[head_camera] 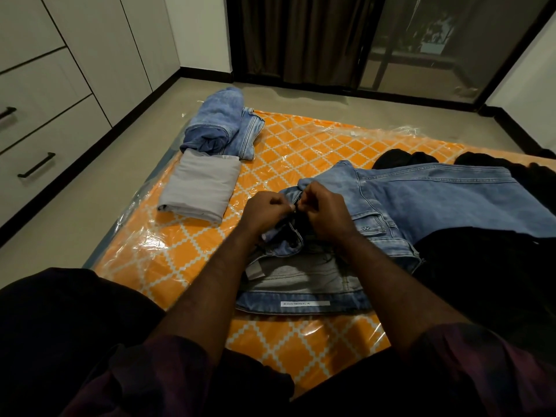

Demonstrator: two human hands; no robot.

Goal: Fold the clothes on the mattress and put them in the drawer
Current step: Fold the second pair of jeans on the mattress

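Observation:
A pair of light blue jeans [436,194] lies spread on the orange patterned mattress [301,142], waistband towards me and legs running off to the right. My left hand [264,212] and my right hand [325,209] meet at the fly, each pinching the denim there with curled fingers. At the mattress's far left corner sit a folded grey garment [200,188] and, behind it, folded blue jeans [219,121]. Dark clothes [403,158] lie heaped beyond the spread jeans.
White drawers with black handles [36,165] line the wall on the left across a strip of floor. Clear plastic wrap covers the mattress. Dark curtains and a glass door stand at the far end. My legs frame the near edge.

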